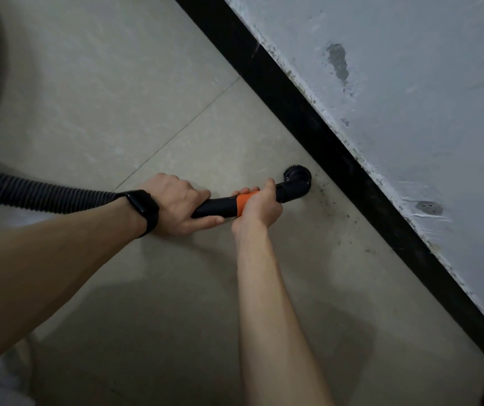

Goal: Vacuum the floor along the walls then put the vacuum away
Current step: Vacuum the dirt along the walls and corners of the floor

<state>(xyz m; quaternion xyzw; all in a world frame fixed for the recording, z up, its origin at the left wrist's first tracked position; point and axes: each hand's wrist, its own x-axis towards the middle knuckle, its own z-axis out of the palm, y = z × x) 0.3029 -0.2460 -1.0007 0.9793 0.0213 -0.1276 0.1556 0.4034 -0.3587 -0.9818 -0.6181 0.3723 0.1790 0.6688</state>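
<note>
Head view is looking down at a tiled floor (123,98) where it is meeting a black skirting board (308,118) under a scuffed grey-white wall (410,98). Both hands are wrapping around the black vacuum wand (217,205). The left hand (176,203), with a black smartwatch (144,212) on its wrist, is gripping the rear of the wand with fingers curled over the top and the thumb underneath. The right hand (257,206) is closing round the orange collar (245,200) just ahead of it, so the two hands are sitting almost touching. A ribbed black hose (38,194) is trailing from the wand off to the left edge.

At the wand's tip the round brush nozzle (296,181) is resting on or just above the floor, near the skirting board but not against it; whether the bristles are touching the tile I cannot tell. Dark specks (340,212) are lying scattered on the tile between the nozzle and the skirting, spreading toward the lower right. A grout line (176,136) is running diagonally beyond the hands.

Judging by this, the wall-edge vacuuming step is under way and putting the vacuum away is not yet near. The next move is probably calling for pushing the nozzle closer to the skirting and drawing it along the edge over the specks, holding the brush flat and letting the hose follow without snagging.
</note>
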